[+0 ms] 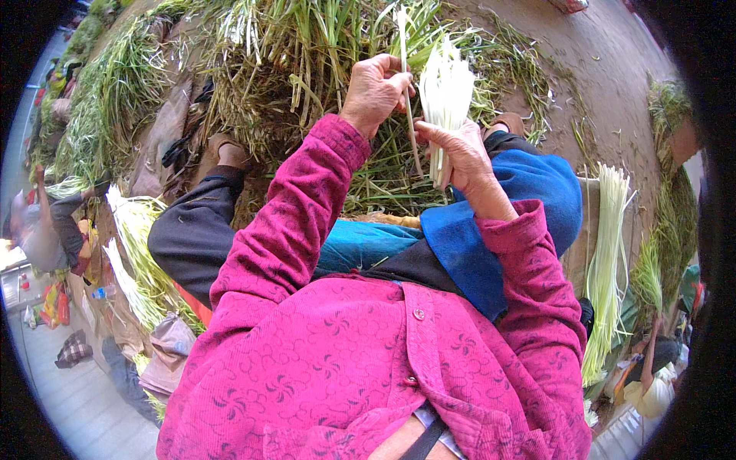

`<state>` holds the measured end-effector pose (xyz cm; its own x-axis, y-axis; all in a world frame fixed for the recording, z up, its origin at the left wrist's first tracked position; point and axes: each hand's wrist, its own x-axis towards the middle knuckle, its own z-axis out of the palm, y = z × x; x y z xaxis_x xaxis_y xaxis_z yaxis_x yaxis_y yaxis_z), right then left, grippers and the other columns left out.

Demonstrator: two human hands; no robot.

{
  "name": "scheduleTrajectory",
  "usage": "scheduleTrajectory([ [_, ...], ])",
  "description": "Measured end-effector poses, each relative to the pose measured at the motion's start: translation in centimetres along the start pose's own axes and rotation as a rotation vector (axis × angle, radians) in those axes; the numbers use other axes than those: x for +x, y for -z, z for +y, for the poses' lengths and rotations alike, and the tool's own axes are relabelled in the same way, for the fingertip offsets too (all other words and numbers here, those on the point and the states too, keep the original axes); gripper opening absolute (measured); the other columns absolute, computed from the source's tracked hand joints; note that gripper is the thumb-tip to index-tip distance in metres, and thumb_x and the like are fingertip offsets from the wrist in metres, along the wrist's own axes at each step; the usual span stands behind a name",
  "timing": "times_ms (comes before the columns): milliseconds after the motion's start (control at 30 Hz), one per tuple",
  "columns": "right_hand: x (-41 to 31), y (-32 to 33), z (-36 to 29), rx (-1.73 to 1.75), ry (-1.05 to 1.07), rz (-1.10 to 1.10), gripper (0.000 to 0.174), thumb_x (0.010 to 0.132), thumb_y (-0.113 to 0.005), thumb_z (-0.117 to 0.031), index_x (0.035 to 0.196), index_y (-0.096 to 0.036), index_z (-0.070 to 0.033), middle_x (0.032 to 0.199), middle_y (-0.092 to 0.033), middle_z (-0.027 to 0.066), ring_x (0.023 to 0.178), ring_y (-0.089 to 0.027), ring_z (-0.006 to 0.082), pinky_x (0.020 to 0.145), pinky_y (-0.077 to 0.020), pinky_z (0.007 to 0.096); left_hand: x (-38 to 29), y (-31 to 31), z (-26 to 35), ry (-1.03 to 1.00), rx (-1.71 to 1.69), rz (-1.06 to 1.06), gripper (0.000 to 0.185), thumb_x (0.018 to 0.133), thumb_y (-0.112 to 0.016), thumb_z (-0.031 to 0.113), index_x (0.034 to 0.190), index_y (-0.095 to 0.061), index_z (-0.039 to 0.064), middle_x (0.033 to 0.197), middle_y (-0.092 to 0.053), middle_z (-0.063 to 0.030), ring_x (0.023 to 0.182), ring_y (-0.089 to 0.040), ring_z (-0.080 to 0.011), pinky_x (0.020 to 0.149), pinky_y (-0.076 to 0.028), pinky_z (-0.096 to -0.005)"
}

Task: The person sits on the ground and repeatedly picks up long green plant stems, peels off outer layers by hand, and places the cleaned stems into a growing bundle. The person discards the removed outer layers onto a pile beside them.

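Observation:
My right hand is closed round the lower end of a bundle of pale white-green stalks, which stands upright. Just to its left, my left hand pinches a single long pale stalk between thumb and fingers. The lower end of that stalk hangs beside my right fingers. Beyond both hands lies a large heap of long-leaved green plants with muddy, brownish lower parts. Cut or fallen green leaves cover the ground between my feet.
Pale stalks lie in a long bundle at my right and in more bundles at my left. A green heap spreads at the upper left. Another person is at the far left; another person's arm shows at the lower right.

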<state>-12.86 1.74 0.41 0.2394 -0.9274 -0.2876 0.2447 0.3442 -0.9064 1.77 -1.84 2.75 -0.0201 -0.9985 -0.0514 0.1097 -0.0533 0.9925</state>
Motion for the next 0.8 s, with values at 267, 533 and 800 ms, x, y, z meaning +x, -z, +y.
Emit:
scheduleTrajectory([
  [267,0.4,0.5,-0.9,0.118,0.072,0.108,0.015,0.066,-0.065,-0.004,0.078,-0.057,0.001,0.060,-0.057,0.0070,0.047,-0.054,0.0137,0.042,-0.0426,0.0229,-2.1,1.9,-8.7,0.224,0.216,0.224,0.020,0.075,-0.050,0.012,0.079,-0.055,-0.008,0.067,-0.060,-0.0148,0.053,-0.059,-0.0166,0.049,-0.048,-0.0253],
  [533,0.9,0.2,-1.1,0.113,0.130,0.218,0.013,0.065,-0.067,-0.006,0.071,-0.056,-0.001,0.054,-0.054,0.0053,0.041,-0.050,0.0124,0.037,-0.0395,0.0229,-1.1,3.5,-14.7,0.313,1.070,0.379,0.020,0.069,-0.056,0.017,0.080,-0.057,-0.001,0.082,-0.058,-0.0204,0.080,-0.055,-0.0353,0.071,-0.044,-0.0413],
  [800,1.4,-0.6,0.8,0.190,0.010,0.295,0.014,0.062,-0.066,-0.001,0.071,-0.055,0.000,0.055,-0.054,0.0052,0.043,-0.051,0.0134,0.038,-0.0402,0.0237,-0.7,4.5,-14.5,0.217,0.877,0.268,0.021,0.070,-0.053,0.014,0.083,-0.060,0.001,0.074,-0.060,-0.0165,0.065,-0.058,-0.0275,0.061,-0.046,-0.0348],
])
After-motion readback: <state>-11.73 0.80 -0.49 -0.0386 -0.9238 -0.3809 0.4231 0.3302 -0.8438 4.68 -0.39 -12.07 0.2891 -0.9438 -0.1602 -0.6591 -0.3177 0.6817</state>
